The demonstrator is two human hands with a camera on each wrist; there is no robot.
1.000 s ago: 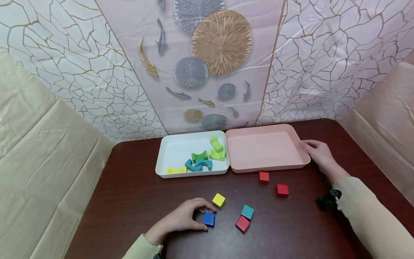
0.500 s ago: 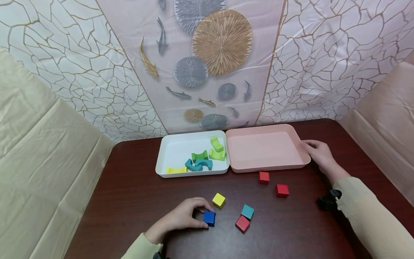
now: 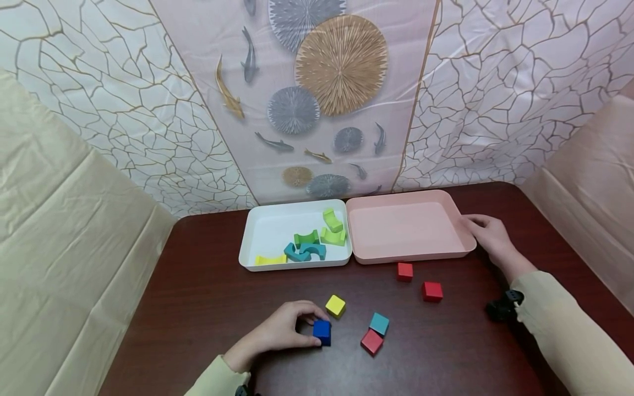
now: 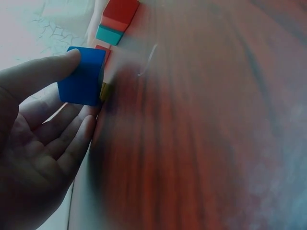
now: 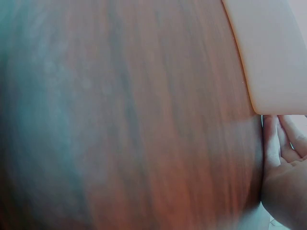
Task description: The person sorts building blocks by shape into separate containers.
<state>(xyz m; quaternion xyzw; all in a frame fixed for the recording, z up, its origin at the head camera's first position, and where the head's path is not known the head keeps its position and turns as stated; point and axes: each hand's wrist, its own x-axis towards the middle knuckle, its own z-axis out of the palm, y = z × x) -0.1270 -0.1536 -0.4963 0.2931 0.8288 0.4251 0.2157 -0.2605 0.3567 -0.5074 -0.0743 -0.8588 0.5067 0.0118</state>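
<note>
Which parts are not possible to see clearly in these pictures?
Right wrist view: fingertips of the right hand, hidden by the pink tray.
Left wrist view: part of the yellow cube, hidden by the blue cube.
Head view: left sleeve, cut by the bottom edge.

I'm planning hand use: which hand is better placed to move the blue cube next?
Likely the left hand: it pinches the blue cube, while the right hand is farther off, at the rim of the pink tray.
</note>
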